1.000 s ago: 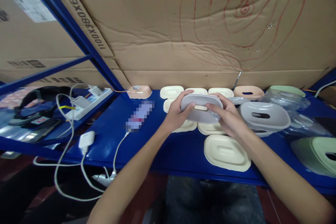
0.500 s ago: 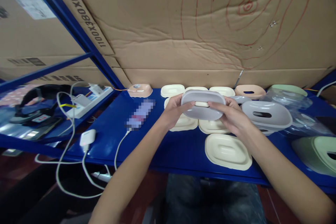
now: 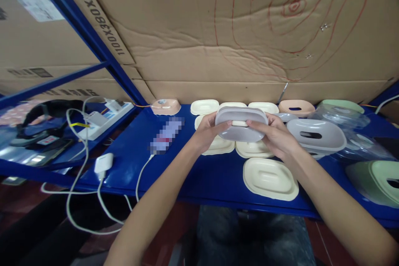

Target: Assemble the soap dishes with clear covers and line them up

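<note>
A: What's in hand?

B: Grey oval shell, slot facing me with a cream piece sitting in it. I'm holding it up over the blue shelf, above the cream trays, not touching them.

A: Fingers?

B: My left hand is wrapped on the left end, thumb pressed just beside the slot. My right hand clamps the right end, thumb at the slot's other side. Both closed on the shell.

A: How do you do it well?

B: My guess: keep both thumbs level so the cream piece sits square in the slot, squeeze evenly, don't twist the shell. Far-side fingers are hidden, can't tell how they sit.

A: Around it?

B: Another cream tray near the front edge, below my right wrist. Second grey shell just right of my hand, pink one behind, green one far right. Left: blurred item on a white cable, power strip, cardboard wall behind.
</note>
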Tool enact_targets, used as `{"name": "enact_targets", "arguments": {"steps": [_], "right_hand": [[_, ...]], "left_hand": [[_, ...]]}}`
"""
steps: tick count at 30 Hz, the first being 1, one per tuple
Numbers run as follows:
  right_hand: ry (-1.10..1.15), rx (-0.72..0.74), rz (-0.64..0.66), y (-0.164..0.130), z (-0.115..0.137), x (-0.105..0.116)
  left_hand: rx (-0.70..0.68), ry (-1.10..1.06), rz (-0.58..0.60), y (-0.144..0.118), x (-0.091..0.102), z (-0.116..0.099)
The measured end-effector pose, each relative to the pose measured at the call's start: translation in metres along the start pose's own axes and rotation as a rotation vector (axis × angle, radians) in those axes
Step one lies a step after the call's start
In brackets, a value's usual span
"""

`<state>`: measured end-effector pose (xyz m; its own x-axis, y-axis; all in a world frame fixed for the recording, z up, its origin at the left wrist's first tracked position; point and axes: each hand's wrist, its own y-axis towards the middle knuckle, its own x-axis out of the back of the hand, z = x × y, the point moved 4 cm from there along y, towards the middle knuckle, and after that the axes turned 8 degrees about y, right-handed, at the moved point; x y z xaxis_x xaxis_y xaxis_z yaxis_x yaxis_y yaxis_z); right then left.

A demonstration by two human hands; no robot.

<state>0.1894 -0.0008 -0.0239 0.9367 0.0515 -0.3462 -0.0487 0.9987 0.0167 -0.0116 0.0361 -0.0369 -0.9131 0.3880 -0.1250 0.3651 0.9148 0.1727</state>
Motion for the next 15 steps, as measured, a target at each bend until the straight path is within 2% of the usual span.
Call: {"name": "enact_targets", "arguments": {"steps": [3, 5, 7, 9, 11, 14, 15], "right_hand": [[-0.099, 0.098, 0.024, -0.001, 0.008, 0.001], [-0.235, 0.235, 0.032, -0.01, 0.025, 0.008], [-0.465, 0.416, 0.002, -0.027, 0.053, 0.023], [-0.834, 0.551, -0.015, -0.048, 0.086, 0.045], [-1.241, 0.534, 0.031, -0.065, 0.114, 0.074], [-1.547, 0.369, 0.095, -0.074, 0.147, 0.132], [-1.608, 0.32, 0.053, -0.073, 0.156, 0.152]], "left_hand": [[0.04, -0.073, -0.021, 0.0, -0.001, 0.003], [0.068, -0.114, -0.076, 0.001, 0.002, 0.006], [0.082, -0.16, -0.152, 0.003, 0.007, 0.007], [0.106, -0.219, -0.218, 0.004, 0.011, 0.009], [0.163, -0.28, -0.258, 0.005, 0.013, 0.01], [0.243, -0.324, -0.288, 0.005, 0.013, 0.009], [0.259, -0.328, -0.296, 0.005, 0.012, 0.008]]}}
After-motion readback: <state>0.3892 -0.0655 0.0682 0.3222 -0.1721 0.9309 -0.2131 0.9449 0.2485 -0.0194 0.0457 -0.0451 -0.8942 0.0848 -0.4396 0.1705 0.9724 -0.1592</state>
